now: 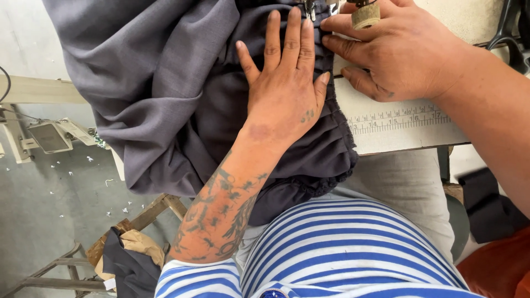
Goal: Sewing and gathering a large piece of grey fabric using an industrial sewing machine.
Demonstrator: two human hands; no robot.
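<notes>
Our left hand (284,91) lies flat, fingers spread, pressing the gathered grey woven fabric (182,94) on the pale sewing table (397,132). Our right hand (395,52), just to the right, rests partly curled, fingertips touching the fabric's pleated edge near the needle at the far edge.

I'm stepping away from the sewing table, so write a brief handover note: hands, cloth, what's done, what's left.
Left hand: flat, fingers spread, pressing the gathered grey fabric on the table; no grip.
Right hand: fingertips on the fabric's pleated edge beside the presser foot, at the top edge of view.
Fabric: bulk hangs off the table's left side and into the lap; the frayed edge lies by the printed ruler.
Done: the gathered stretch below the left hand.
Left: cannot tell.
</notes>
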